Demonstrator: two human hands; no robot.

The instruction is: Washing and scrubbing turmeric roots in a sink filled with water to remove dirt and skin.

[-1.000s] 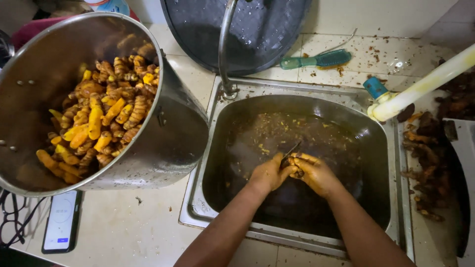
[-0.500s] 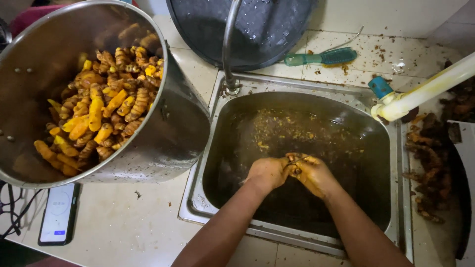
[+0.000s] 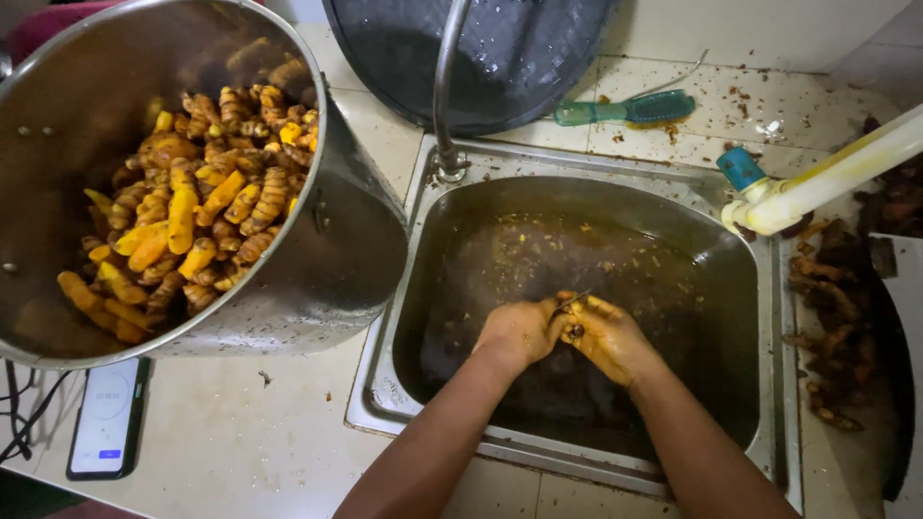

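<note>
Both my hands are together over the steel sink, which holds murky brown water with floating peel scraps. My left hand grips a small dark root piece that shows between the hands. My right hand, stained yellow, is closed around a thin knife whose blade tip pokes up between the two hands. To the left stands a large steel pot, tilted toward me and holding several peeled orange-yellow roots.
A curved tap rises behind the sink. A dark round pan leans at the back, a green brush beside it. A white pipe crosses at right above a pile of dark unpeeled roots. A phone lies at lower left.
My hands stay pressed together over the sink and shift only slightly while working the root. The view has drifted a little; the pot and pan look unmoved.
</note>
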